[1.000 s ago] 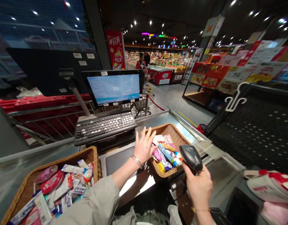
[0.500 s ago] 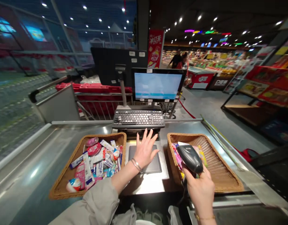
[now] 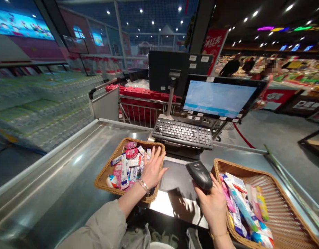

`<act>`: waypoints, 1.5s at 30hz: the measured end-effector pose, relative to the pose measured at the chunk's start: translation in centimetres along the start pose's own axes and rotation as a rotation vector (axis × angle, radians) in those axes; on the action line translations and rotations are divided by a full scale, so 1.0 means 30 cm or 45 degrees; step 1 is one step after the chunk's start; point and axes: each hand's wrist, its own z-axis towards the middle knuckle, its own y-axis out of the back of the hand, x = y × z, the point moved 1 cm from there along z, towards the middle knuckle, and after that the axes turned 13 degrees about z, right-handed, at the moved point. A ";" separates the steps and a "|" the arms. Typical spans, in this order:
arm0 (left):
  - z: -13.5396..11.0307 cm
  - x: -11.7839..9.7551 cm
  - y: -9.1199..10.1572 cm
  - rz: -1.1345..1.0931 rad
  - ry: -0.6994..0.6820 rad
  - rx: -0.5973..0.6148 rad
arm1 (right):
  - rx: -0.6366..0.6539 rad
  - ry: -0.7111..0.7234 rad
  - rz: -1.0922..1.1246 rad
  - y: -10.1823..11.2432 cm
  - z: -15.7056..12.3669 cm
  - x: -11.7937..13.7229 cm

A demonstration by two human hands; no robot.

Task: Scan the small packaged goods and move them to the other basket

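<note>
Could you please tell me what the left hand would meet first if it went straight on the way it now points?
The left hand would likely meet the basket's far wicker rim first; if it passes above, the keyboard, though depth is unclear.

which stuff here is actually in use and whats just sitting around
In use:
right hand gripping a black barcode scanner
left hand over small packets in the left wicker basket
more packets in the right wicker basket

Just around:
keyboard
monitor
steel counter
</note>
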 end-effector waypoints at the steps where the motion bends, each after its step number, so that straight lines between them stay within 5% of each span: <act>1: -0.009 0.016 -0.003 0.008 0.017 -0.001 | 0.018 0.018 0.004 -0.014 0.001 -0.002; 29: -0.113 0.478 -0.059 0.370 0.305 0.174 | 0.263 0.101 -0.006 -0.254 0.058 0.062; 38: -0.064 0.621 -0.061 0.412 0.343 0.234 | 0.319 0.157 -0.049 -0.326 0.090 0.091; 45: -0.009 0.714 -0.140 0.447 0.224 0.260 | 0.353 0.167 -0.053 -0.374 0.116 0.108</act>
